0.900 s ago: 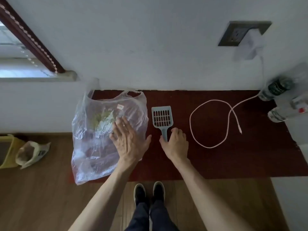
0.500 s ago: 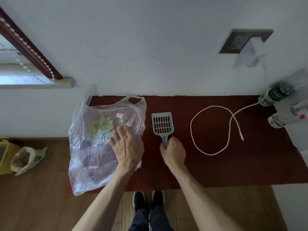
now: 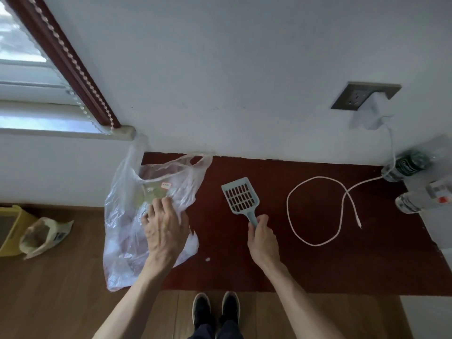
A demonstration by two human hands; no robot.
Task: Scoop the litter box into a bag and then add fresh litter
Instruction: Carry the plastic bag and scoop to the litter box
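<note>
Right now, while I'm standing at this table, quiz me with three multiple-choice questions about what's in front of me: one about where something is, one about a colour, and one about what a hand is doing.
1. Where is the scoop relative to the plastic bag?
A. Inside it
B. To its right, before the white cable
C. Under it

2. What colour is the scoop?
A. Red
B. Pale blue
C. Yellow

3. What is the right hand doing?
A. Gripping the scoop's handle
B. Hanging free
C. Holding the white cable

Answers:
1 B: the scoop lies between the bag and the cable.
2 B: its slotted blade is pale blue.
3 A: the fingers curl round the handle.
</note>
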